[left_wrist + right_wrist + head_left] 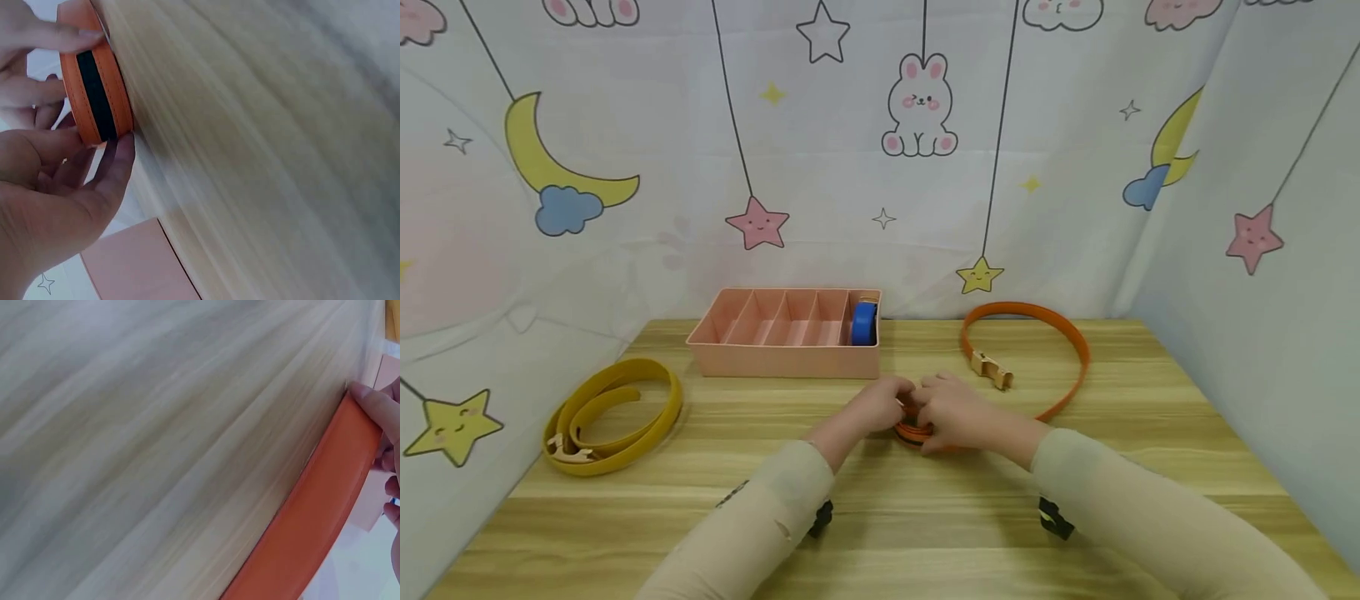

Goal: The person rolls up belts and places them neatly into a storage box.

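Note:
Both hands meet at a coiled orange belt in the middle of the table. In the left wrist view its outer turn shows a black stripe between stitched orange edges. My left hand grips the coil from the left, with fingertips along its edge. From the other side my right hand pinches it, thumb on the outer turn. A plain orange strap runs away from the right fingers. To the right, the orange strap curves in a wide loop ending in a gold buckle.
Behind the hands stands a pink divided box; a rolled blue belt sits in its rightmost compartment. A yellow belt with a metal buckle lies loosely coiled at the left. Patterned cloth hangs behind the wooden table.

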